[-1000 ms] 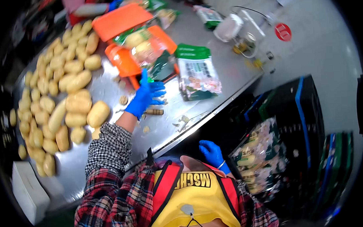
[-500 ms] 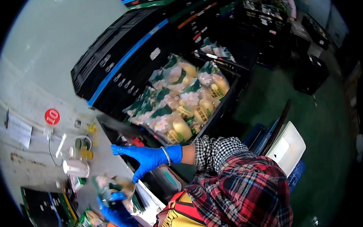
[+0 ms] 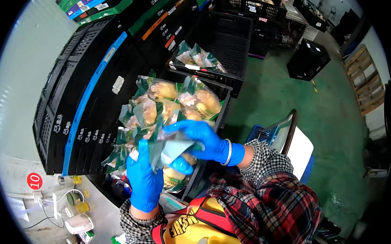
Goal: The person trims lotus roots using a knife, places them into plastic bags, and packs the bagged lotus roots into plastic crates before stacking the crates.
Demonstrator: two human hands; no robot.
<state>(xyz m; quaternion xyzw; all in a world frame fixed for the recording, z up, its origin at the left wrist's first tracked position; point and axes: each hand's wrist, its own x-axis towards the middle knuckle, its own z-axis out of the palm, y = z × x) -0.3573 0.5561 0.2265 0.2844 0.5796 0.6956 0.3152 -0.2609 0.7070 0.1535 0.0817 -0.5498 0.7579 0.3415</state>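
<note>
Over the black crate [image 3: 198, 172], both hands are at work! The left hand [image 3: 145, 179] grips one side of a green-printed plastic bag [image 3: 172, 149], the right hand [image 3: 200, 139] clasps the other; its contents are too blurred to tell. Bagged potatoes [image 3: 201, 102] fill the crate below, stacked crates [image 3: 96, 104] rise left of it, and a white tray [image 3: 299, 146] sits to its right.

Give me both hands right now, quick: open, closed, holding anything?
Left hand: closed on the left side of a printed plastic bag, fingers partly hidden.
Right hand: closed on the same bag's right side.
</note>
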